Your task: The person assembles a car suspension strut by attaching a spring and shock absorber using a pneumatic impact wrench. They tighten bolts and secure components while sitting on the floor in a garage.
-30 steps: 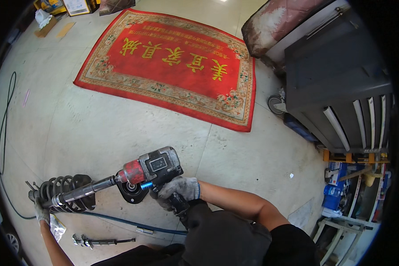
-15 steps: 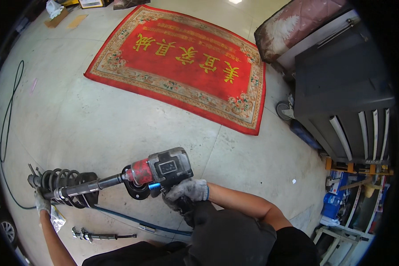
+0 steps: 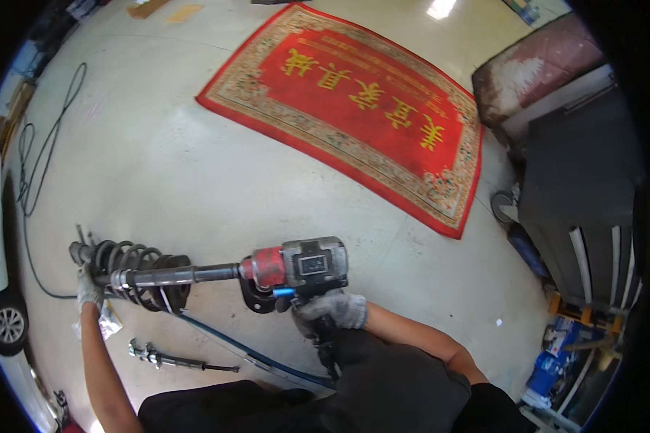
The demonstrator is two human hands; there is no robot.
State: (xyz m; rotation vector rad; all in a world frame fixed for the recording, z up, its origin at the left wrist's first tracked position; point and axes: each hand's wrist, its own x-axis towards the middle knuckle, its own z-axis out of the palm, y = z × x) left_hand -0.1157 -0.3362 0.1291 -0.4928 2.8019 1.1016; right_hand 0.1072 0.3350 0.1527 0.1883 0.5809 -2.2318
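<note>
While the right grip (image 3: 330, 312) holds a wrench (image 3: 312, 265), the left (image 3: 89, 290) (gloved) adjoins coils (image 3: 133, 254).

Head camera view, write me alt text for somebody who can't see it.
A gloved right hand grips a black-and-red impact wrench, its long metal shaft running along a black coil-spring strut; the gloved left hand is at the strut's far end. A red patterned rug lies beyond on pale floor.
</note>
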